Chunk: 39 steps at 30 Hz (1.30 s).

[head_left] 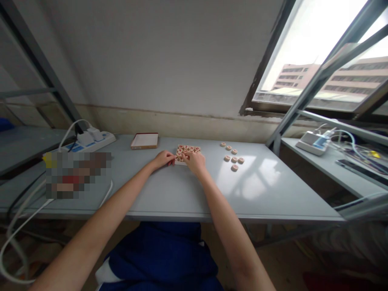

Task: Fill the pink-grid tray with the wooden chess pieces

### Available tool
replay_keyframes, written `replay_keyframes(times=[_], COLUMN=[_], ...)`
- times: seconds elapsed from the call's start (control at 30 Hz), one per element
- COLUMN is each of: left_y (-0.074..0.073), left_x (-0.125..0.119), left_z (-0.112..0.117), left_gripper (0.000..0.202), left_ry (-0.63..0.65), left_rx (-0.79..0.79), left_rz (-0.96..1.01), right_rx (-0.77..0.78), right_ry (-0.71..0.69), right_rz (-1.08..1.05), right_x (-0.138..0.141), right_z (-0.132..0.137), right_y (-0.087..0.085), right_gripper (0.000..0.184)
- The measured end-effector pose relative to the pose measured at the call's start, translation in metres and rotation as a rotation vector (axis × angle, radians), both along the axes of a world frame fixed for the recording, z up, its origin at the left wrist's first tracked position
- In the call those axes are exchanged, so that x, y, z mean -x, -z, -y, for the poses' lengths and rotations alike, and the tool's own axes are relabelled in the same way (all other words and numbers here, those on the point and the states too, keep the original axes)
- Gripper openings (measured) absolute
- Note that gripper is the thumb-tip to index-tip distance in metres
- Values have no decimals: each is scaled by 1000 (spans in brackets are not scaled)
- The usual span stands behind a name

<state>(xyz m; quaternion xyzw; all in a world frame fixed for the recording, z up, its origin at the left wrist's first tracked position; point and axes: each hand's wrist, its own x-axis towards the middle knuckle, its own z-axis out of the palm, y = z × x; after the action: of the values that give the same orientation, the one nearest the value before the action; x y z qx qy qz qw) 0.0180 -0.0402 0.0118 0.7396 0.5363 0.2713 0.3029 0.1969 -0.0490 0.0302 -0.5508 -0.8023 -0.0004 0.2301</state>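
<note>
A shallow box (181,163) filled with rows of round Chinese chess pieces (189,148) with red markings sits on the desk in front of me. My left hand (164,159) is closed at the box's left edge, its fingertips on the side. A bit of red shows under those fingers. Over the box's front right part, my right hand (195,161) has thumb and fingers pinched at a chess piece, mostly hidden by the fingers. Several loose chess pieces (234,160) lie on the desk to the right.
A box lid (144,140) lies at the back of the grey desk (182,194). On the left are a power strip (104,139), white cables and a blurred-out item. A metal bed-frame post (291,109) rises at the right, beside another desk with a charger.
</note>
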Motion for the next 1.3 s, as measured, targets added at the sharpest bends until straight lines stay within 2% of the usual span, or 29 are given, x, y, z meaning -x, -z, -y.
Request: replay_keyframes(times=[0.07,0.1,0.17,0.3,0.37,0.4,0.5,0.6,0.77,0.97,1.13,1.2,1.3], left_y=[0,0,0,0,0,1,1,0,1,0,-2,-2,-1], left_x=[0,0,0,1,1,1,1,1,1,1,1,2,2], left_z=[0,1,1,2,1,1,0,-1,-2,0,1,1,-1], left_gripper=[47,47,47,46,46,46,46,46,48,48,48,48,49], left_ry=[0,-3,-9,-15,-20,-16,3,5,-5,9,9,15,15], left_rx=[-6,-9,-10,-14,-15,-13,-8,-17,-46,-34,-39,-38,-45], left_rz=[-13,-17,-24,-47,-53,-54,-62,-98,-146,-112,-112,-124,-143], right_rx=[-12,-27,-94,-233,-139,-64,59,12,-39,-52,-148,-126,-61], right_ry=[29,89,261,633,759,778,714,633,550,467,399,277,12], right_rz=[-26,-57,-145,-268,-253,-227,-142,-130,-149,-183,-312,-338,-234], right_x=[-1,-3,-12,-37,-47,-50,-55,-56,-57,-56,-45,-39,-28], right_z=[0,-1,-5,-18,-24,-26,-31,-32,-29,-29,-27,-25,-22], right_y=[-1,-3,-6,-4,4,10,23,26,21,20,7,1,-2], right_gripper=[38,41,44,36,41,42,36,34,34,32,33,34,26])
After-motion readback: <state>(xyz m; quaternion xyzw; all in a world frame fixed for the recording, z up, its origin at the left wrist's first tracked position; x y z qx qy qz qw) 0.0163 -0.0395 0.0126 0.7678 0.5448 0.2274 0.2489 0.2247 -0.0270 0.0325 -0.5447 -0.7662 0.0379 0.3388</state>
